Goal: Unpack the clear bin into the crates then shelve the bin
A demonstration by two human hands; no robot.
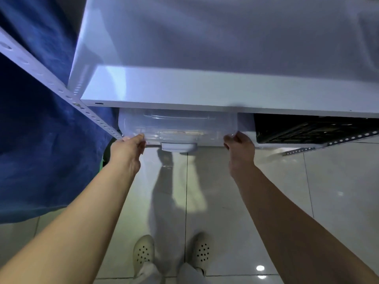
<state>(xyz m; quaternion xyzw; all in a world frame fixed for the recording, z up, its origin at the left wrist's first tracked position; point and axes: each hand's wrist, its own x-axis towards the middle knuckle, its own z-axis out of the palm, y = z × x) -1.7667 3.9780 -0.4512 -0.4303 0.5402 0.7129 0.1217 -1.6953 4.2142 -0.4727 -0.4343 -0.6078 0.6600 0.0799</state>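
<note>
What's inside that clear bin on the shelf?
Through the clear bin wall, some pale, flat things show low down, too blurred to name. The shelf above covers the rest.

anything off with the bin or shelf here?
Nothing stands out. The clear bin sits level under the white shelf, left hand and right hand gripping its front corners; black crate beside it.

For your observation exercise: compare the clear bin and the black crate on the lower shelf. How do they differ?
The clear bin is see-through with smooth walls; the black crate is dark with latticed walls. The left hand and right hand grip the bin; the crate is untouched. The bin sits left, the crate right. Both sit under the same white shelf.
</note>
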